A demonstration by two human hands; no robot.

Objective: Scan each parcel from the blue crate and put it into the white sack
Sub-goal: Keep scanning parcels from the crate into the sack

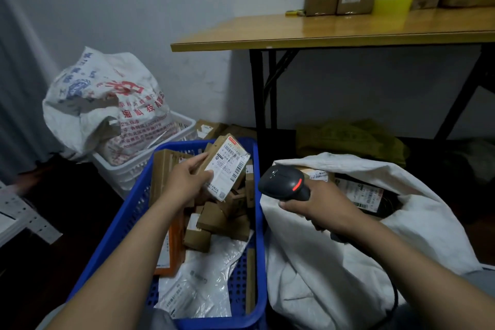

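My left hand (187, 182) grips a small cardboard parcel (227, 166) with a white barcode label, held tilted above the blue crate (128, 222). The crate holds several brown boxes, an orange parcel and white plastic mailers. My right hand (318, 209) holds a black barcode scanner (284, 182) with a red light, its head turned left toward the parcel's label. The white sack (334, 262) lies open to the right of the crate, under my right hand, with labelled parcels (361, 193) inside.
A printed white bag (101, 104) sits in a white basket (184, 126) behind the crate. A wooden folding table (321, 32) with cardboard boxes stands at the back right, with a green bundle (353, 139) beneath. A grey metal shelf (18, 211) is at the left.
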